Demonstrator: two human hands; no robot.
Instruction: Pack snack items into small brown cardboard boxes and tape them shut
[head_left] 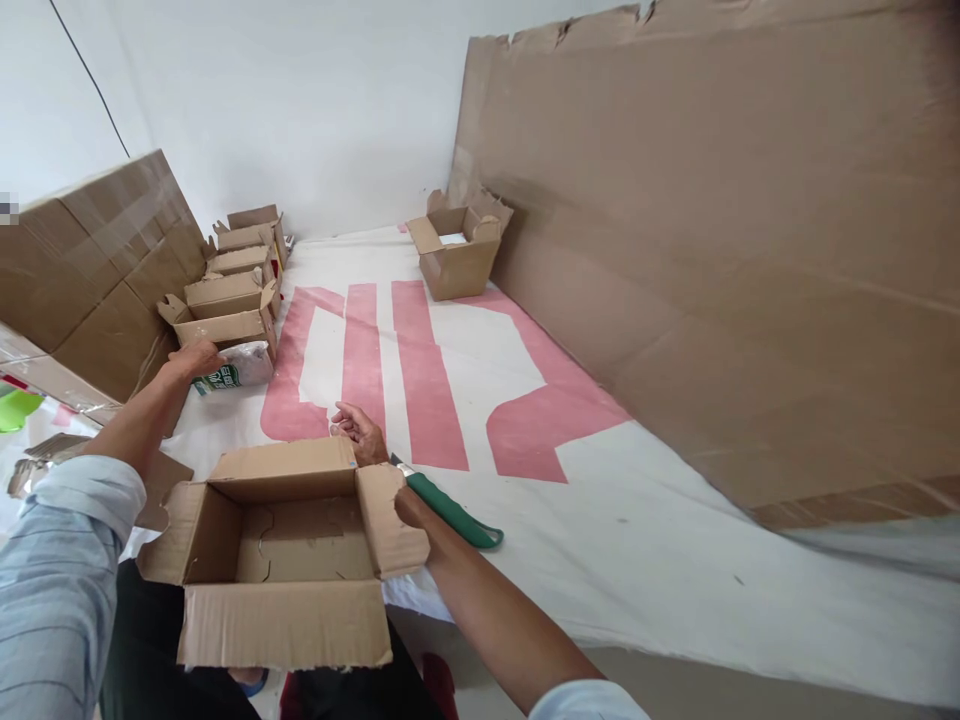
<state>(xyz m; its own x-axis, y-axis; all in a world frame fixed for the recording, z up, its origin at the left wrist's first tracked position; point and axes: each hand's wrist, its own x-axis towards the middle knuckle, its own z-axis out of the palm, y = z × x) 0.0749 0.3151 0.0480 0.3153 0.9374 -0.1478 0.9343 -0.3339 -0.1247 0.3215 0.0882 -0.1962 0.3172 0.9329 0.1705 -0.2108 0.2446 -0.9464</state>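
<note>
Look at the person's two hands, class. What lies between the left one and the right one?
In the head view, the bag lies at the left hand; from there to the right hand stretches white cloth printed in pink.

One open brown cardboard box (285,625) lies near, one similar box (459,272) far; one printed clear plastic packet (251,365), left; one green-handled tool (450,510).

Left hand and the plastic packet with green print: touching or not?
Touching. The head view shows the left hand with its fingers over the near-left end of the plastic packet, no gap visible between them.
</note>
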